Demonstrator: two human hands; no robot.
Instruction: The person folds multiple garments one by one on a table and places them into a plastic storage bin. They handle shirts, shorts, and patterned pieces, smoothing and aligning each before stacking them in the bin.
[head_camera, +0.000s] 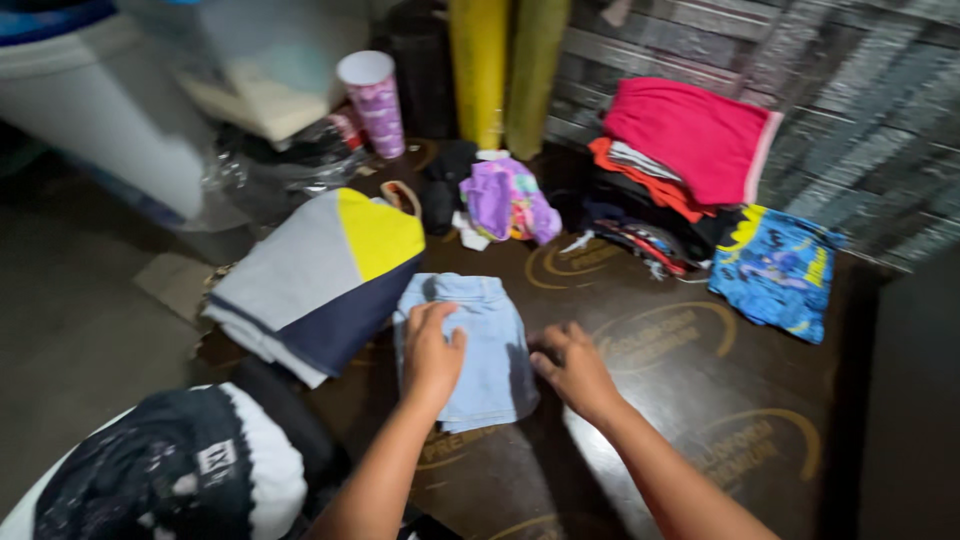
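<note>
At the near edge of the dark table (700, 400), we press our left hand (430, 355) flat, fingers (425, 318) spread and gripping nothing, on a folded light-blue denim garment (480, 345), while our right hand (575, 370) rests open just beside its edge. Beside it lies a folded grey, yellow and navy garment (320, 280). Farther back, a purple bundle (510, 200) looks unfolded, beside a stack topped in red (690, 135) and a blue printed piece (775, 270).

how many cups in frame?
1. The cup, pink and purple with a pale rim, stands upright at the back of the dark board, left of the yellow roll. Others may be hidden behind the plastic clutter and the clothes.
</note>
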